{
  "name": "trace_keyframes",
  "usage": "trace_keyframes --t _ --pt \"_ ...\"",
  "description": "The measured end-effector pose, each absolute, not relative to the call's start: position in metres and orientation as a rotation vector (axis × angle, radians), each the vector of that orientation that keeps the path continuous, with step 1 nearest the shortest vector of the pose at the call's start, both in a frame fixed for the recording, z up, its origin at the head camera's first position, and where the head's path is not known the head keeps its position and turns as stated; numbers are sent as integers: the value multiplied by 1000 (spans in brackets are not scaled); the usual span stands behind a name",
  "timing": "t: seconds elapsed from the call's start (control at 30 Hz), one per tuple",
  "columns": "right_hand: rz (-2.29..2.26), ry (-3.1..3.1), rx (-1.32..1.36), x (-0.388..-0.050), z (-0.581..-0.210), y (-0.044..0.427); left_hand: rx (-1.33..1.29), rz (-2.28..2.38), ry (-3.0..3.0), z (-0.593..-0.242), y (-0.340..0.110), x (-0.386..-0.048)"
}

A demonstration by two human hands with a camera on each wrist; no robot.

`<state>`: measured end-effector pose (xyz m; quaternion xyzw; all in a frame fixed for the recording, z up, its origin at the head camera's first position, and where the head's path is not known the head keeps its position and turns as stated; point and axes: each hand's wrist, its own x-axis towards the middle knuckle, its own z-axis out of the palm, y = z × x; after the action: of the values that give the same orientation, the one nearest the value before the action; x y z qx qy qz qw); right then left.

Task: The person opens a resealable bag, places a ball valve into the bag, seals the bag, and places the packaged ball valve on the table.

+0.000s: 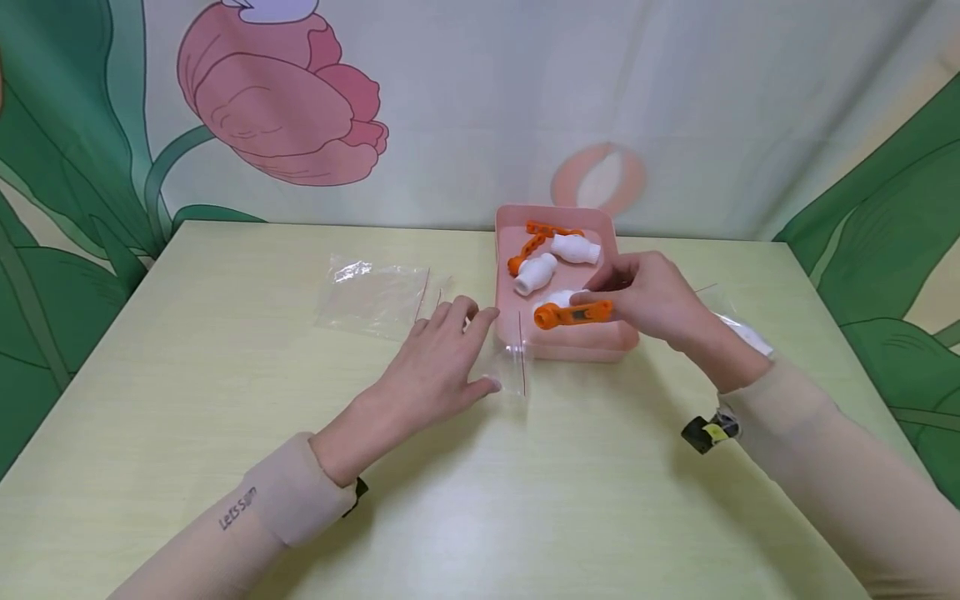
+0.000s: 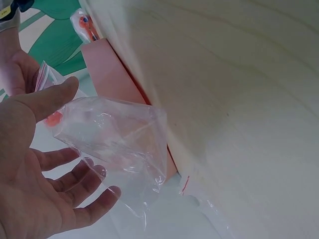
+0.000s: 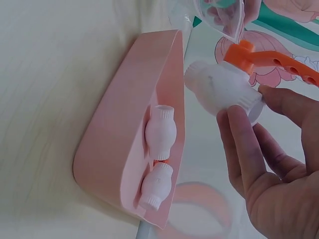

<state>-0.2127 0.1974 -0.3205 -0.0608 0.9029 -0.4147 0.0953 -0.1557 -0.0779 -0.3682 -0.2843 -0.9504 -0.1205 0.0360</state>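
Observation:
A clear zip bag [image 1: 513, 367] [image 2: 114, 134] stands out from my left hand [image 1: 431, 367] [image 2: 40, 164], held loosely between the thumb and the spread, bent fingers. My right hand [image 1: 648, 296] [image 3: 274, 149] pinches a white valve body [image 3: 219, 89] by one end, with thumb and fingers. An orange handle [image 1: 573, 314] [image 3: 284, 59] is on the side of that body. This piece is over the front part of the pink tray [image 1: 577, 346] [image 3: 119, 109], close to the bag. Two more white bodies [image 1: 536, 274] [image 1: 575, 249] lie in the tray.
Orange handles [image 1: 551, 228] lie at the tray's back and left. Another clear bag [image 1: 375, 296] lies flat on the table [image 1: 247, 333], left of the tray. To the right, partly behind my right forearm, is a bag with white contents [image 1: 742, 333]. A printed curtain hangs behind the table.

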Motion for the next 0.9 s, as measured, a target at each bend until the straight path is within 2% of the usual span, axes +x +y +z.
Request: trace_keyframes --t 0.9 --pt "-1545 2372 -254 -195 -320 207 -812 -572 -2935 -370 -80 -164"
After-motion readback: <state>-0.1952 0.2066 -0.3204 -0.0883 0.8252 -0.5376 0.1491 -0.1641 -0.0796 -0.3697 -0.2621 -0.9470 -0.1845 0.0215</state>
